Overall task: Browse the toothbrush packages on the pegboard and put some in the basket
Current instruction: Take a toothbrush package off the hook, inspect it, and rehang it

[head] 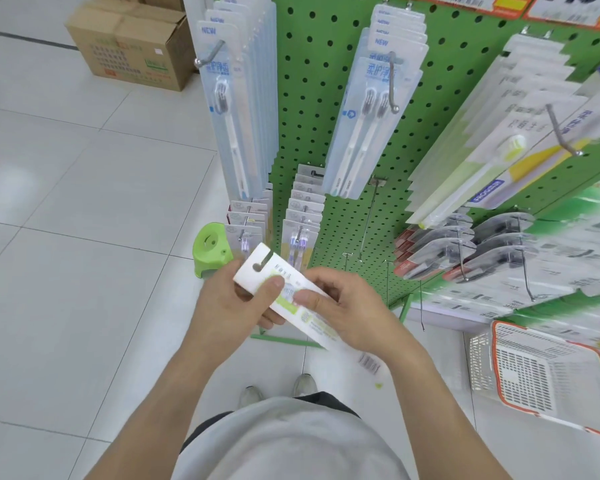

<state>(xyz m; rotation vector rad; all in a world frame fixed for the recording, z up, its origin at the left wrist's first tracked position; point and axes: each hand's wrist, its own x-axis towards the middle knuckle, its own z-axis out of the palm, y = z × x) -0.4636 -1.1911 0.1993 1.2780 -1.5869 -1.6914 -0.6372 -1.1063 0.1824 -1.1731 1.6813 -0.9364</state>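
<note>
Both hands grasp one toothbrush package (284,299) in front of the green pegboard (312,98): left hand (236,306) at its hanger end, right hand (347,306) at mid-length. The basket (548,375), on the floor at right, appears empty; placing evidently not yet begun.

Glossy floor tiles (84,188), metal pegboard hooks (392,81)
</note>
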